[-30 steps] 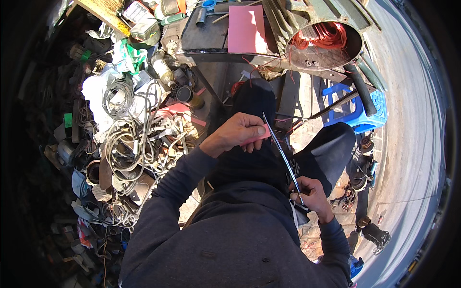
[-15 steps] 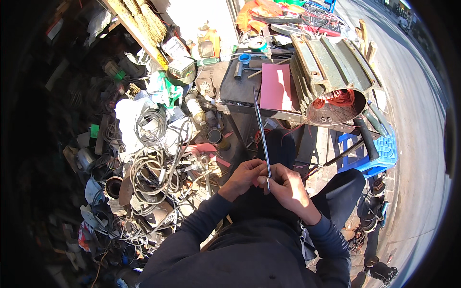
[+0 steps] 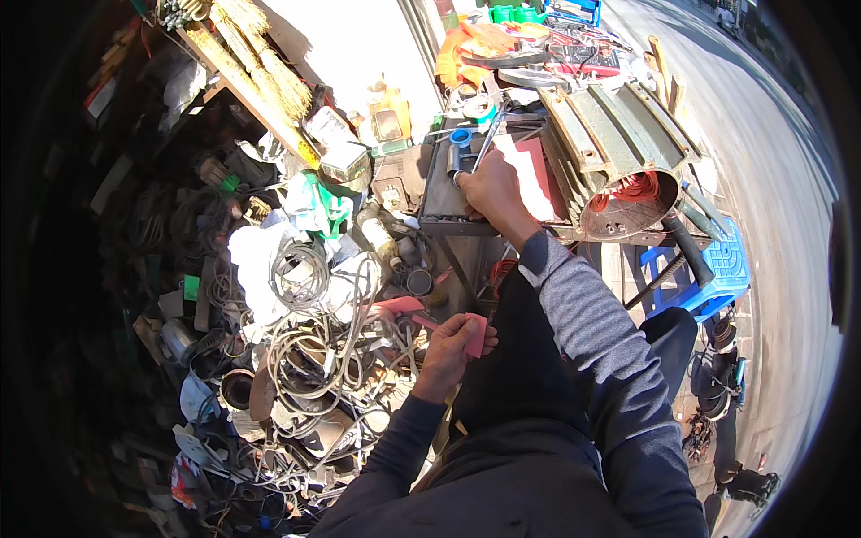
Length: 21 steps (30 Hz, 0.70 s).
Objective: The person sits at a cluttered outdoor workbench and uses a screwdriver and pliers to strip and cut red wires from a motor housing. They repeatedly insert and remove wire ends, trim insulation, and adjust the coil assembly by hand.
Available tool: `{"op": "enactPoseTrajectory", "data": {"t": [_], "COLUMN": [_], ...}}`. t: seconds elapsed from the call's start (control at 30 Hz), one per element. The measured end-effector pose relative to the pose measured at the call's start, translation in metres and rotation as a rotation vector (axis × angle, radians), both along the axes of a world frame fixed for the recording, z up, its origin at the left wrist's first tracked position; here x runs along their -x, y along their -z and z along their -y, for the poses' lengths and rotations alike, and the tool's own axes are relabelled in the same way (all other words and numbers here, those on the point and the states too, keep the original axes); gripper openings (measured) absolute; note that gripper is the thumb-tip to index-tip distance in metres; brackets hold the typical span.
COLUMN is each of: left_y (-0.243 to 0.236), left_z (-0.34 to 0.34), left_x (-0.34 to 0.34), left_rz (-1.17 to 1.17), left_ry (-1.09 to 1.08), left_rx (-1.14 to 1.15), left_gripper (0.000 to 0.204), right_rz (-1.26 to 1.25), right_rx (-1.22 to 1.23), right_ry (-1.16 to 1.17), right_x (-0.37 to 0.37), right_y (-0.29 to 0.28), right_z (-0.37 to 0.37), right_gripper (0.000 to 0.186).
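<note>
The right hand [image 3: 489, 190] was stretched forward over the dark metal workbench [image 3: 439, 202], its fingers clenched around a thin grey metal rod [image 3: 489, 143] that ran up and away from the knuckles toward the far edge of the bench. The hand rested near the middle of the bench top, just beside a flat reddish-pink rectangular sheet [image 3: 538, 170] lying toward the right edge. A short grey tube with a blue round cap [image 3: 459, 143] stood at the far left part of the bench, close to the rod. The grey knitted sleeve [image 3: 583, 314] of that arm came down from the bench to the body.

The left hand [image 3: 448, 345] was held low, in front of the near edge of the bench and well apart from the right hand. Its fingers were folded around a small pink flat piece [image 3: 477, 336], which stuck out on the thumb side; what it was made of could not be told.

At the right edge of the bench lay a large green ribbed motor housing [image 3: 619, 143] with red copper windings [image 3: 637, 188] showing in its open round end. A blue plastic stool [image 3: 708, 269] stood beyond it on the pavement. Left of the bench, on the ground, lay a tangle of grey and white cables [image 3: 314, 332], and a straw broom [image 3: 260, 72] leaned against the wall behind.
</note>
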State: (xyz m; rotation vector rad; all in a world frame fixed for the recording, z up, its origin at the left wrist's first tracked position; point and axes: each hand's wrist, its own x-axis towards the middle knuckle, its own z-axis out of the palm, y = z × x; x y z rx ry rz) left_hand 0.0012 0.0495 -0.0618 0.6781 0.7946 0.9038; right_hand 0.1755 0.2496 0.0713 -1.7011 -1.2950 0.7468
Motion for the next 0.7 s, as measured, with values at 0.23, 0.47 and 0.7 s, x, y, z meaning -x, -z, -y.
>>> {"op": "enactPoseTrajectory", "data": {"t": [0.23, 0.47, 0.7], "left_y": [0.010, 0.009, 0.009], "left_z": [-0.003, -0.013, -0.011], "left_x": [-0.002, -0.017, -0.049], "left_rz": [0.195, 0.316, 0.279], "left_ry": [-0.113, -0.230, -0.195], "left_rx": [-0.033, 0.032, 0.063], "left_gripper": [0.013, 0.011, 0.015], "right_rz": [0.250, -0.123, -0.246], "right_rx": [-0.305, -0.245, 0.015], "right_ry": [-0.108, -0.395, -0.165], "right_x": [0.004, -0.011, -0.020], "right_y": [-0.009, 0.030, 0.097], "right_z": [0.028, 0.173, 0.223], "right_gripper": [0.041, 0.022, 0.020]}}
